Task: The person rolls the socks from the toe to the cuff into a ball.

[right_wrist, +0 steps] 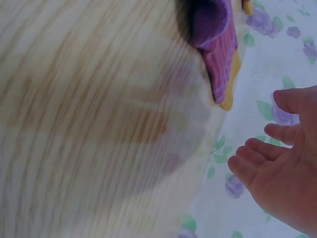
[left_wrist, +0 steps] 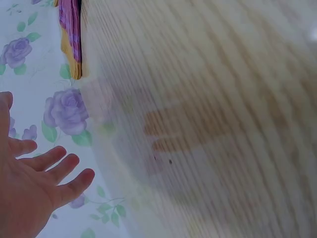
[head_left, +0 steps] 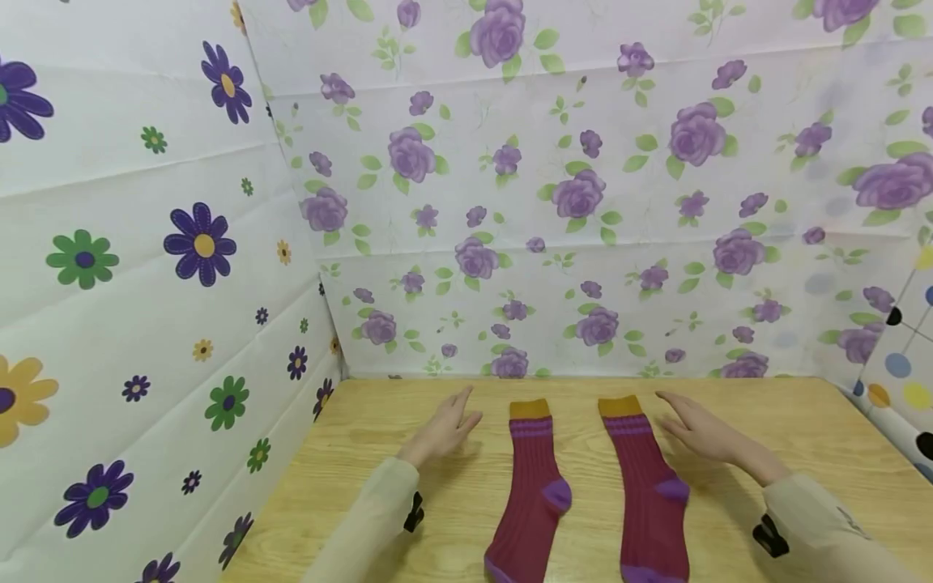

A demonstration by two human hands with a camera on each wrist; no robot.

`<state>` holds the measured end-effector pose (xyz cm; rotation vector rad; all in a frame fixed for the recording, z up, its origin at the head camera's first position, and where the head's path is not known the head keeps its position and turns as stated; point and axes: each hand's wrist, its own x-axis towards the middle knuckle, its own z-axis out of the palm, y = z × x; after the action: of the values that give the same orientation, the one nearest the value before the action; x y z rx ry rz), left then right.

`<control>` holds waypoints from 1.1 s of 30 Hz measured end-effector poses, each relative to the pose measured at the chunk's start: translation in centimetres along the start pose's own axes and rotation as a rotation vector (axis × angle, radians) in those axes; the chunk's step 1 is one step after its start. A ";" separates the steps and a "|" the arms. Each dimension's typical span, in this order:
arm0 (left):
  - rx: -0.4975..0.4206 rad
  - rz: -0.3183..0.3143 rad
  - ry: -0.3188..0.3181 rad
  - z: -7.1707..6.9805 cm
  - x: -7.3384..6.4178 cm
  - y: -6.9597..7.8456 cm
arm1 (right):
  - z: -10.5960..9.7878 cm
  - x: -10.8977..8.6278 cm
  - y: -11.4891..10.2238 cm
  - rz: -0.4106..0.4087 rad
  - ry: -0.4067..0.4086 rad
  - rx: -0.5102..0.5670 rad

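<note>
Two maroon ribbed socks lie flat and side by side on the wooden table, each with a mustard cuff, purple stripes, and purple heel and toe. The left sock (head_left: 531,486) has its toe toward the near edge, as does the right sock (head_left: 647,486). To the left of the pair, my left hand (head_left: 442,427) hovers over the table with fingers extended, holding nothing. My right hand (head_left: 700,429) is just right of the right sock's cuff, its fingers relaxed and nothing in them. In the right wrist view, the right sock's purple heel (right_wrist: 210,22) stands out.
The light wooden table (head_left: 583,518) backs onto a white wall cover (head_left: 539,202) with purple roses. On the left hangs a sheet with bold daisies (head_left: 146,324). A dotted cover (head_left: 904,364) borders the right side. Each sleeve carries a black clip (head_left: 414,512) near the wrist.
</note>
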<state>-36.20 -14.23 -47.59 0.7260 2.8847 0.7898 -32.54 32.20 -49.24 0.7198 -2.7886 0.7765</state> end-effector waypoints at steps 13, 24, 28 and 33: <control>-0.243 0.040 0.003 0.7 0.5 0.7 | 0.1 0.8 -1.2 0.088 -0.037 0.131; -0.344 0.062 0.011 1.5 1.0 2.1 | 0.3 1.3 -0.9 0.151 -0.020 0.335; -0.407 0.062 0.020 1.9 1.2 2.9 | 0.5 1.6 -0.9 0.220 -0.046 0.404; -0.453 0.049 0.024 2.5 1.7 3.7 | 0.7 1.8 -0.9 0.307 -0.040 0.458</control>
<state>-35.71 -9.53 -47.83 0.7309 2.5617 1.3976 -33.66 30.43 -49.00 0.3638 -2.8165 1.5032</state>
